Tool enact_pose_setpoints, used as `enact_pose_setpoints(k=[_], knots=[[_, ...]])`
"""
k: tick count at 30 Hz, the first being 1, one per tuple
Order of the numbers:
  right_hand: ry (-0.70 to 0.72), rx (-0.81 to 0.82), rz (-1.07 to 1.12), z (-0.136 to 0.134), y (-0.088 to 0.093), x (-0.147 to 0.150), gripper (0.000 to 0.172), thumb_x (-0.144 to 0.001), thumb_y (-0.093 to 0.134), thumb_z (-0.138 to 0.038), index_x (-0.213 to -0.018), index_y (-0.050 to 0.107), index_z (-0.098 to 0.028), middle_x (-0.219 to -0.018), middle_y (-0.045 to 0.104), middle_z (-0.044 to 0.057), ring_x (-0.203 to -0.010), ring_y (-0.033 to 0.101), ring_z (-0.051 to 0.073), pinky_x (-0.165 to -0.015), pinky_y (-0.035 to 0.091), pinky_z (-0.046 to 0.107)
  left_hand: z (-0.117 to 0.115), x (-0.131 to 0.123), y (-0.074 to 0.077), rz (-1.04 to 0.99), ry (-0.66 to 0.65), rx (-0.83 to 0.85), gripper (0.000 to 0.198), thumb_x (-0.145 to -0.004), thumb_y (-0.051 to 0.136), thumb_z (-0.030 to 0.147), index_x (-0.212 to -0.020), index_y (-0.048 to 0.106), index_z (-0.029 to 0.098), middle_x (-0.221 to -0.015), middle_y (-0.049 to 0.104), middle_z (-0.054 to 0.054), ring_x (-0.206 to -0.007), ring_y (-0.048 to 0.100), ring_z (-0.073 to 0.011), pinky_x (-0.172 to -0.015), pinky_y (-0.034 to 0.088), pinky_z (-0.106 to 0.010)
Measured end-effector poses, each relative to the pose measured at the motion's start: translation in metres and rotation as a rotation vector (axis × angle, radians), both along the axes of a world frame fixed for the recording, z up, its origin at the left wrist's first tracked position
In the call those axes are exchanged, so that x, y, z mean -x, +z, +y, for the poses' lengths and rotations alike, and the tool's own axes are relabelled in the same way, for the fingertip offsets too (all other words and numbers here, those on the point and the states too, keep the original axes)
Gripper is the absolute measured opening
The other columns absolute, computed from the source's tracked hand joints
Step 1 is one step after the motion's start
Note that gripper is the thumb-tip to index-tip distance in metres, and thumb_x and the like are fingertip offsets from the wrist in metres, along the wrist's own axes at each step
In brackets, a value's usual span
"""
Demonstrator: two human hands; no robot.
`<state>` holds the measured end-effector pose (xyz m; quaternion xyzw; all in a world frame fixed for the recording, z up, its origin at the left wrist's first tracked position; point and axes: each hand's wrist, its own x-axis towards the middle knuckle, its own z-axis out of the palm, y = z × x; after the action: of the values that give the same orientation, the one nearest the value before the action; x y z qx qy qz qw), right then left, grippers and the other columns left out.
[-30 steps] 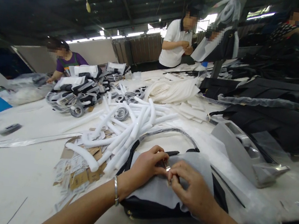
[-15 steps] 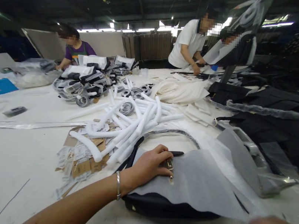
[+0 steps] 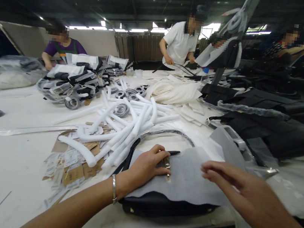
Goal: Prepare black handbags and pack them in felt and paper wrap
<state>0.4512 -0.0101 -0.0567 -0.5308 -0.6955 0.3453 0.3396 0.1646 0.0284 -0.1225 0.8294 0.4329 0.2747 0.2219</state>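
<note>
A black handbag lies at the table's near edge under a sheet of grey tissue paper. My left hand, with a metal bangle on the wrist, rests on the bag with its fingers pressing the paper beside a small gold clasp. My right hand hovers over the paper's right side, fingers stretched out and apart, holding nothing. The bag's wrapped handle arches behind the hands.
A heap of white foam tubes and cardboard tags lies left of the bag. A grey tape dispenser and black bags are on the right. Three other people work at the far side of the white table.
My right hand left the clasp, swung off to the lower right, and has come back over the paper's right side. The tissue paper now lies spread flat. My left hand stayed by the clasp.
</note>
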Motion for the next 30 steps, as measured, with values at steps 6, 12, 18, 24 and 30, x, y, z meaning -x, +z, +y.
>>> enact_pose_setpoints(k=[6, 12, 18, 24, 30], knots=[[0.387, 0.425, 0.112, 0.057, -0.026, 0.079, 0.032, -0.087, 0.063, -0.052, -0.084, 0.074, -0.022, -0.079, 0.073, 0.004, -0.073, 0.067, 0.021, -0.070, 0.051, 0.034, 0.002, 0.001, -0.003, -0.033, 0.058, -0.014, 0.049, -0.081, 0.080, 0.042, -0.123, 0.062, 0.024, -0.119, 0.058, -0.006, -0.092, 0.065, -0.0181, -0.083, 0.054, -0.031], [0.296, 0.686, 0.318, 0.055, -0.051, 0.078, 0.045, -0.087, 0.064, -0.062, -0.092, 0.073, -0.018, -0.089, 0.073, 0.005, -0.081, 0.063, 0.016, -0.069, 0.044, 0.027, 0.001, -0.001, 0.002, -0.069, 0.032, -0.003, 0.042, -0.081, 0.078, 0.044, -0.115, 0.063, 0.023, -0.112, 0.063, -0.005, -0.096, 0.064, -0.0188, -0.083, 0.052, -0.029], [0.267, 0.698, 0.340, 0.056, -0.062, 0.076, 0.039, -0.081, 0.073, -0.058, -0.087, 0.075, -0.019, -0.078, 0.071, 0.002, -0.070, 0.057, 0.013, -0.060, 0.037, 0.024, -0.005, 0.003, 0.019, -0.126, -0.072, 0.059, 0.033, -0.079, 0.082, 0.038, -0.105, 0.067, 0.022, -0.107, 0.068, -0.003, -0.100, 0.065, -0.0182, -0.089, 0.051, -0.028], [0.297, 0.696, 0.345, 0.052, -0.068, 0.074, 0.040, -0.081, 0.071, -0.059, -0.081, 0.077, -0.019, -0.061, 0.063, 0.000, -0.049, 0.039, 0.009, -0.049, 0.025, 0.025, -0.022, -0.008, 0.038, 0.150, 0.074, 0.052, 0.016, -0.083, 0.079, 0.033, -0.094, 0.072, 0.023, -0.105, 0.065, -0.003, -0.095, 0.065, -0.0194, -0.083, 0.051, -0.029], [0.340, 0.671, 0.432, 0.049, -0.073, 0.075, 0.046, -0.084, 0.066, -0.063, -0.082, 0.076, -0.019, -0.068, 0.068, 0.003, -0.059, 0.052, 0.012, -0.054, 0.034, 0.024, -0.033, -0.021, 0.037, 0.153, 0.153, 0.077, 0.015, -0.083, 0.079, 0.024, -0.095, 0.069, 0.022, -0.094, 0.065, -0.001, -0.083, 0.065, -0.0158, -0.074, 0.050, -0.025]])
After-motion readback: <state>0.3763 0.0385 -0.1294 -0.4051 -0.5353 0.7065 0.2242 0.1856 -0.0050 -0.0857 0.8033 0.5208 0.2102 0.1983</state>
